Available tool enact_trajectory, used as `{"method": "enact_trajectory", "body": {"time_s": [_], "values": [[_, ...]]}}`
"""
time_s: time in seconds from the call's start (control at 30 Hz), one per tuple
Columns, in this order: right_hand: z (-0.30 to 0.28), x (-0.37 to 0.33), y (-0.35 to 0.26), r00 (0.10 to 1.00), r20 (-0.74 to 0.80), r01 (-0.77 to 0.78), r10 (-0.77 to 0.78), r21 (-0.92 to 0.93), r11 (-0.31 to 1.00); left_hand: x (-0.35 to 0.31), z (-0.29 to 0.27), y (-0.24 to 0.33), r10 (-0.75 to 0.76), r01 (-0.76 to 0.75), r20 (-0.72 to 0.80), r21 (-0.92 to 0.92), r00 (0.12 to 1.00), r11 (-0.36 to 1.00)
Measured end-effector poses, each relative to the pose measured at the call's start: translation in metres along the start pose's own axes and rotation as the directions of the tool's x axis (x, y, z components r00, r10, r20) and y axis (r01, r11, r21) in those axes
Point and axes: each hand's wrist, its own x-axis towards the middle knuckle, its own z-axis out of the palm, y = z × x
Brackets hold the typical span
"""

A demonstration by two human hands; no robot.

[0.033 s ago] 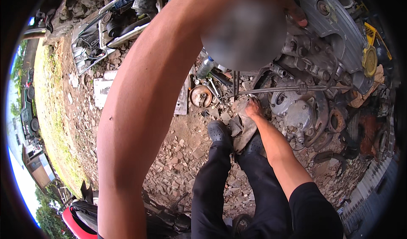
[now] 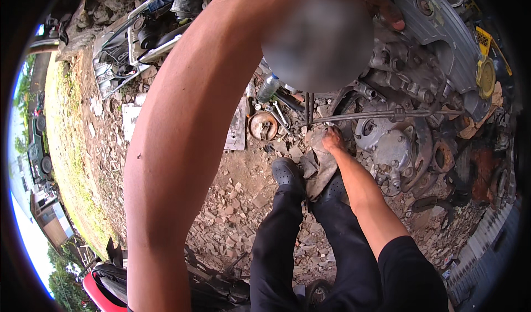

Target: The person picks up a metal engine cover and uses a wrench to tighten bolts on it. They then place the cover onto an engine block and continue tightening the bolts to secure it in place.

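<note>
My left arm [image 2: 177,129] arches across the view from lower left to the top. At its end my left hand [image 2: 389,10] shows only a finger or two beside a grey metal panel [image 2: 437,32]; a round blurred patch covers the rest, so its grip is hidden. Low between my feet, my right hand [image 2: 332,139] is closed on a dirty grey-brown rag [image 2: 322,182] that hangs toward my shoes. Just above that hand runs a pair of thin metal rods [image 2: 376,115]. A greasy round metal housing [image 2: 395,152] lies to its right.
Left of the rods are wrenches [image 2: 281,114], a round rusty dish [image 2: 263,126] and a plastic bottle [image 2: 268,87]. Greasy engine parts [image 2: 409,68] crowd the right. My dark clogs [image 2: 287,173] stand on rubble. A yellow plastic piece [image 2: 485,77] lies far right.
My left arm and its visible finger have shifted very slightly. The right hand stays on the rag, and little else differs.
</note>
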Motion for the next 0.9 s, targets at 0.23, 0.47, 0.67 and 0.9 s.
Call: {"method": "enact_trajectory", "body": {"time_s": [0.23, 0.47, 0.67, 0.9], "values": [[0.026, 0.055, 0.016, 0.955, 0.161, -0.211, 0.250, -0.227, 0.951, -0.007, 0.004, -0.003, 0.085, -0.091, -0.129, -0.037, 0.988, 0.995], [0.042, 0.003, -0.044, 0.963, -0.252, 0.014, -0.095, -0.307, 0.951, -0.017, 0.007, -0.012, 0.006, -0.002, -0.068, 0.050, 0.998, 0.999], [0.002, -0.037, -0.033, 0.918, -0.213, 0.176, -0.334, -0.534, 0.827, 0.007, 0.012, 0.002, 0.024, -0.026, -0.089, -0.025, 0.996, 0.999], [-0.088, -0.193, -0.120, 0.917, -0.167, 0.391, -0.363, 0.193, 0.900, 0.000, 0.001, -0.005, -0.037, 0.038, 0.053, -0.021, 0.998, 0.999]]}}
